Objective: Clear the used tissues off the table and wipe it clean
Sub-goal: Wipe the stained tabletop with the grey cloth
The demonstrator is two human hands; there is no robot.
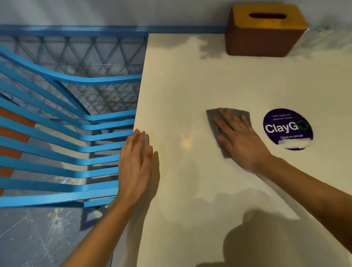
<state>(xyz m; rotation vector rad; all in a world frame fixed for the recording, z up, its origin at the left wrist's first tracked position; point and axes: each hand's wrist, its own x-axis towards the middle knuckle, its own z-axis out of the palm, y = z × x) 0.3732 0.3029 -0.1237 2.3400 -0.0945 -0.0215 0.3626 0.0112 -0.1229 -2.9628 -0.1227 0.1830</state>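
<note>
1. Wiping is judged to be the step in hand; no used tissues are seen on the visible part of the table (188, 86).
2. At the near left edge, the left hand (135, 167) is laid flat with fingers straight and together, holding nothing. It may serve as a brace, provided it is held clear of the stroke.
3. Further in, at mid-table, the grey cloth (213, 116) is pressed flat under the right hand (240, 137), whose fingers are straight and not curled round it. Even pressure through the palm is advised, so that the cloth is not bunched.
4. To the right of the cloth, apart from it, the round sticker (287, 128) shows a torn lower edge; strokes over it should be light.
5. At the far right, the tissue box (265, 29) stands by the wall. The duller patch just left of it should be covered last.
</note>
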